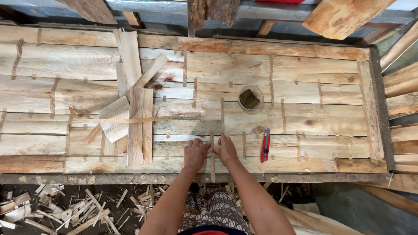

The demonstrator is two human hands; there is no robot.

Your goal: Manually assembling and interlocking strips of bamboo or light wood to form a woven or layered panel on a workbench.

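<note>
- I see both hands side by side at the near edge of the veneer sheet (305,122), pressed down on it.
- Left hand (195,153): fingers curled, tips on the wood, touching a thin vertical tape strip (212,163) that runs between the two hands.
- Right hand (225,150): fingers bent, pinching or pressing the top of that same strip; I cannot tell which.
- Strip sits right between the hands, its lower end passing below them toward the table edge.
- Red utility knife (264,145) lies just right of the right hand, not touched.
- Round container with a dark sponge (250,99) sits beyond the right hand, farther away.
- Loose veneer offcuts (139,126) are piled left of the left hand, well apart, with a long thin stick (130,119) lying across them.
</note>
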